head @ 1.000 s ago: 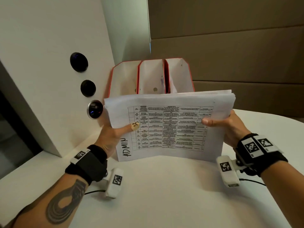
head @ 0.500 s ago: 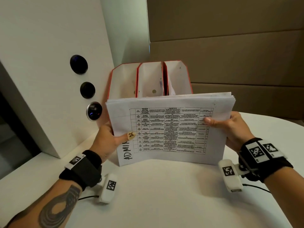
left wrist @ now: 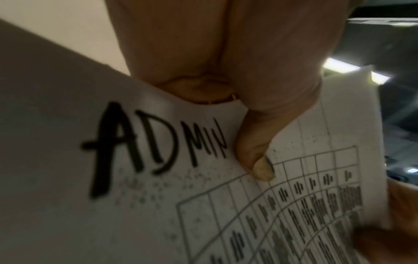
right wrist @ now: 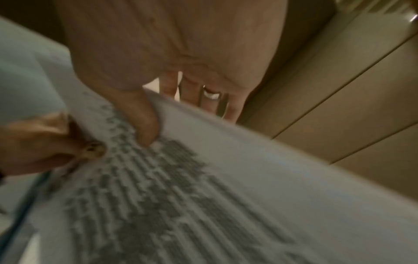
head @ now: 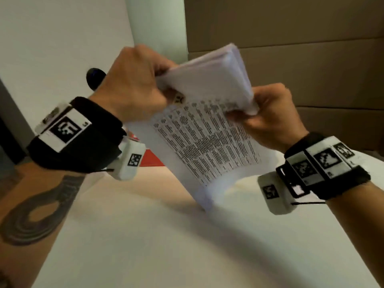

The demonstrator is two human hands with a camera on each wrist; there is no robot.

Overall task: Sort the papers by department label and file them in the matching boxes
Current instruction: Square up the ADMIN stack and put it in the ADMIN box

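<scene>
Both hands are clamped on the stack of papers, held up in the air above the white counter, tilted with the lower corner hanging near the surface. Left hand grips the top-left end, thumb pinching right beside the handwritten "ADMIN" label. Right hand pinches the right edge (pretty blurry). A bit of red box peeks out behind the left wrist, toward the counter's far edge.

White table, brown panelled wall
</scene>
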